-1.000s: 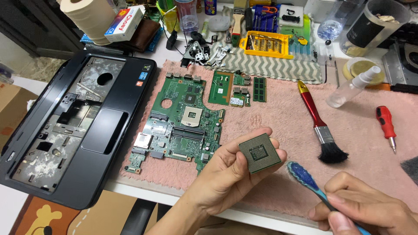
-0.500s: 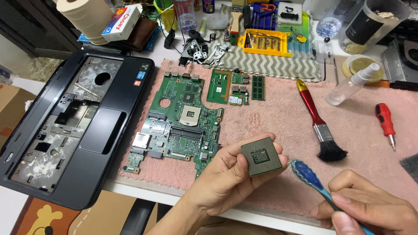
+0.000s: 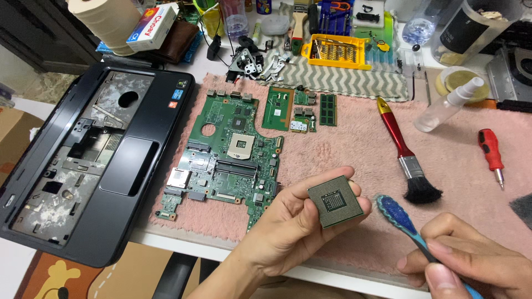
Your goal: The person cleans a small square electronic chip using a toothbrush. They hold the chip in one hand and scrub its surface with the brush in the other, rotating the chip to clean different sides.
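Processor chip point(image 3: 335, 201), square and greenish, sits pinched upright in the left hand point(image 3: 288, 232), fingers closed on its edges, above the pink mat's point(image 3: 354, 144) front edge. Just right, the right hand point(image 3: 471, 260) grips a blue toothbrush point(image 3: 400, 218), bristles near the chip. The green motherboard point(image 3: 233, 155) lies left.

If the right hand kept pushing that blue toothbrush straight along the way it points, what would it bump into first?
Most likely the square processor chip pinched in the left hand. The right hand aims the blue toothbrush up and leftward, its head beside the chip's right edge. Depth is unclear, so it might pass just above it.
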